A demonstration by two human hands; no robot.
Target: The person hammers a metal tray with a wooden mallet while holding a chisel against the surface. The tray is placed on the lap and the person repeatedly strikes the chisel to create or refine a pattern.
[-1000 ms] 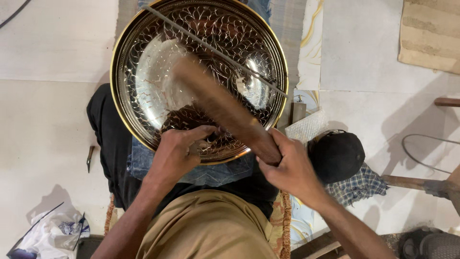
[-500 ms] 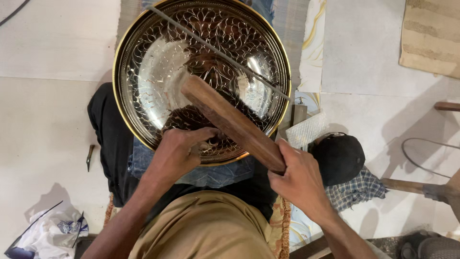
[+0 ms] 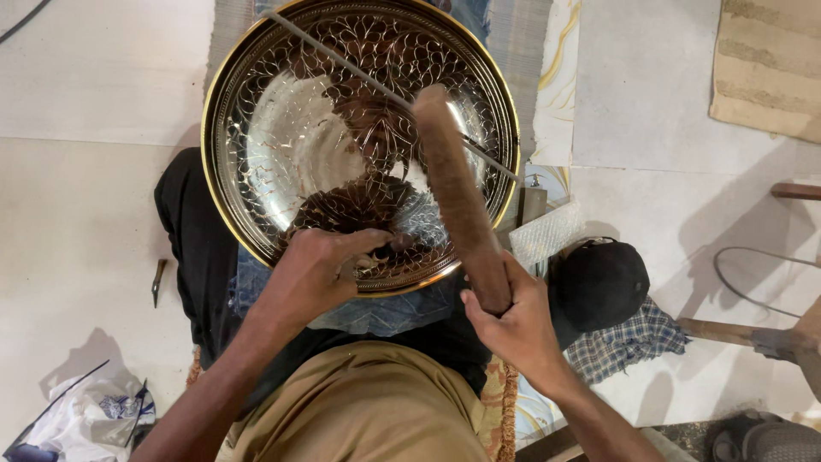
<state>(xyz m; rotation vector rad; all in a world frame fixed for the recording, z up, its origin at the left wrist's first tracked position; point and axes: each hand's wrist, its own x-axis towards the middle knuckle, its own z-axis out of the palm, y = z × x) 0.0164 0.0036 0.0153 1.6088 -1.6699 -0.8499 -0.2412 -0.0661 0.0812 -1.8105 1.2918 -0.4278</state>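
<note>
Engraved metal, a large round tray (image 3: 282, 128) with a gold rim, fills the upper middle of the frame. At its lower edge the left hand (image 3: 316, 269) has its fingers curled together, pinching a small tool I cannot make out against the patterned surface. The right hand (image 3: 513, 321), lower right of centre, has its fingers wrapped tight around a wooden mallet (image 3: 457, 192) that slants up across the tray's right half, covering part of the pattern. A thin rod (image 3: 342, 60) crosses the tray diagonally. To the right lie a black cap (image 3: 599, 282) and a checked cloth (image 3: 633, 338); a crumpled plastic bag (image 3: 85, 419) sits at lower left.
</note>
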